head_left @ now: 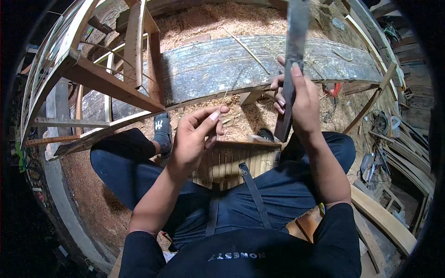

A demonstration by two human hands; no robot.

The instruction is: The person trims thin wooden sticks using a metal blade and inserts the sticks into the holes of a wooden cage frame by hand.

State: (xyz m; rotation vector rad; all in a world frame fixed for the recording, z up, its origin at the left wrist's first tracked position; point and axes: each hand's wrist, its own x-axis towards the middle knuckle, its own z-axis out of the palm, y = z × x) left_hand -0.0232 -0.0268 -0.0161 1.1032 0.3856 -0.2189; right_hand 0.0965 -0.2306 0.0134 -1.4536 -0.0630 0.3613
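My left hand [192,134] is raised over my lap, thumb and forefinger pinched on a thin pale strip [230,82]. The strip slants up and away from the fingertips toward the bench. In my right hand [303,102] is a machete [296,34], held upright with its wide grey blade pointing away from me. Its dark handle [285,123] reaches down below my fingers. The hands are apart, and the machete does not touch the strip. Beyond them runs a worn plank bench [199,69], with a narrow wooden stick [245,50] lying on it.
A brown wooden frame [116,88] stands at the left end of the bench. Below my hands is a slatted wooden piece [227,162] between my legs. Shavings [194,23] cover the floor. Curved wooden pieces [384,217] are piled at the right. A red-handled tool [334,89] lies beyond my right hand.
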